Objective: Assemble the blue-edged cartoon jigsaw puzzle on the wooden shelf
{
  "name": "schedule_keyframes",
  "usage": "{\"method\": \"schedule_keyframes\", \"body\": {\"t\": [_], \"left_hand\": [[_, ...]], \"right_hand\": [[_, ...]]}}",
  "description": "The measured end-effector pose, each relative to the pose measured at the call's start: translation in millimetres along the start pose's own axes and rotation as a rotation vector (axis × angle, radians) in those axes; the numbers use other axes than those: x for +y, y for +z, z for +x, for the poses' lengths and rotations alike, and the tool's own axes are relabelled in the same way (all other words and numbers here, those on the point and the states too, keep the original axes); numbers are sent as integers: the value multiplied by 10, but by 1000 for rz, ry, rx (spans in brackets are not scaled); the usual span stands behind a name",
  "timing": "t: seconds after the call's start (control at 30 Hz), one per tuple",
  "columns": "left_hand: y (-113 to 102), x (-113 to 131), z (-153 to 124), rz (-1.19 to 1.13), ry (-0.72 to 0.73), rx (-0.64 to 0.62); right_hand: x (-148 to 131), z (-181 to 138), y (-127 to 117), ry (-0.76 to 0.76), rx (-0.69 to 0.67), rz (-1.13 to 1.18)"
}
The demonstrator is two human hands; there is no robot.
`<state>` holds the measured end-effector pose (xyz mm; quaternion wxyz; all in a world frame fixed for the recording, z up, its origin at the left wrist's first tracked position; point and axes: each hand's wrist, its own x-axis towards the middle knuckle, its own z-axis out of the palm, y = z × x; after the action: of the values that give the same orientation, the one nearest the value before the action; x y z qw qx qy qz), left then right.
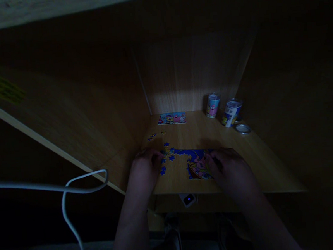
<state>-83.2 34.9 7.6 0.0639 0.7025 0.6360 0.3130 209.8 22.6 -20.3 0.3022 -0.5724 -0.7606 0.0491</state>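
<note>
A partly joined jigsaw puzzle (198,165), with a blue border and a pink cartoon figure, lies near the shelf's front edge. My right hand (231,170) covers its right side, thumb and fingers pinched together at the picture. Whatever sits in that pinch is hidden. To the left, my left hand (145,167) has its fingers curled together beside a cluster of loose puzzle pieces (171,158). The fingertips touch or nearly touch them; what they hold, if anything, is too dark to see. Another loose piece (163,170) lies closer to the front edge.
A cartoon picture card (171,118) lies at the back. Two printed cans (212,105) (231,113) stand back right, near a round metal lid (243,129). Side panels enclose the wooden shelf (264,171). A white cable (65,211) hangs left; a small device (188,199) is below the edge.
</note>
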Motion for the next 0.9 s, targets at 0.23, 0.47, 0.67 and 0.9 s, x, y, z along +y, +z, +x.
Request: {"method": "schedule_keyframes", "body": {"t": [0.23,0.47,0.67,0.9], "left_hand": [[65,-71,-11,86,49,79],[110,-91,-1,175,90,22],[68,-83,23,76,65,-3],[-15,-86,-34,-232,-49,92]], "right_hand": [[-14,-1,-5,0,14,-1],[-21,1,-12,0,4,1],[-27,4,-11,-13,20,-8],[-13,4,-3,-22,26,7]]}}
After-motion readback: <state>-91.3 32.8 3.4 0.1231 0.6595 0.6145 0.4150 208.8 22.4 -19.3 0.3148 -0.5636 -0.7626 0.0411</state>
